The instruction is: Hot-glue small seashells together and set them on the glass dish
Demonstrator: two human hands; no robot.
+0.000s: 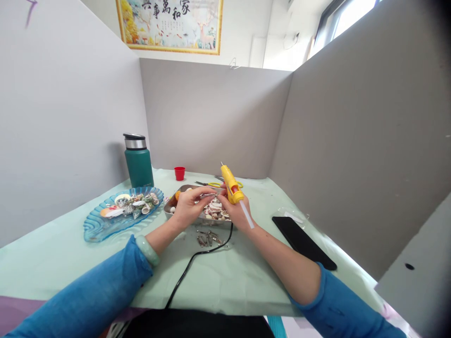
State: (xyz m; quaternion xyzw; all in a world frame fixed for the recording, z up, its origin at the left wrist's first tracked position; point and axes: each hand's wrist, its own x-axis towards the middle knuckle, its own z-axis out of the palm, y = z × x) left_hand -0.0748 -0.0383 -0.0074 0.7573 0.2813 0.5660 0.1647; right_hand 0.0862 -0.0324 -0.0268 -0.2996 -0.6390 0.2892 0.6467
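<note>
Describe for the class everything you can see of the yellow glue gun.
The glue gun has a yellow, apparently plastic body with a red part near its rear and a slim, metallic-looking tip. It is held in the right hand, its handle hidden, and tilts with the tip pointing up and away. A pale, translucent glue stick juts from the back. A black cord shows below; its join is hidden.

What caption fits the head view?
Right hand holding a yellow hot-glue gun, left hand close by, at a metal tray of seashells.
</note>
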